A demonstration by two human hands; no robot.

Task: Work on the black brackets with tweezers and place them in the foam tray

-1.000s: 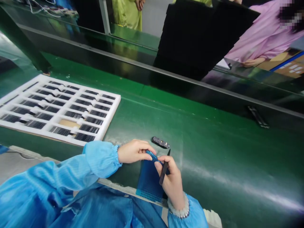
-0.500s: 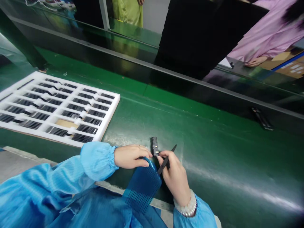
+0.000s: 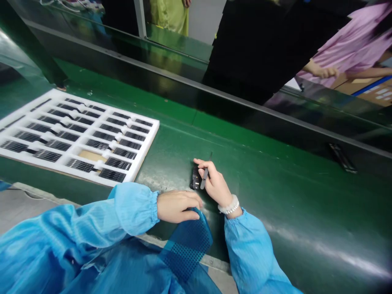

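My left hand (image 3: 179, 206) pinches one glossy blue dotted panel (image 3: 191, 245) by its upper edge, while my right hand (image 3: 216, 183) grips one slim grey stick-like tool (image 3: 204, 179), fingers at the far end of one small black oblong part (image 3: 194, 180) on the green tabletop (image 3: 275, 192). One white foam tray (image 3: 143, 153) holds rows of dark strips (image 3: 112, 174).

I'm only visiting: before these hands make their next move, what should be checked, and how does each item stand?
1. Left hand holding the blue perforated piece: ok.
2. Right hand holding the slim tool: ok.
3. Black part within the right hand's reach: ok, right at its fingers.
4. Black part firmly gripped, not just touched: cannot tell.
5. White tray apart from both hands: ok.
6. Every tray slot filled: not ok; one shows a bare tan bottom.
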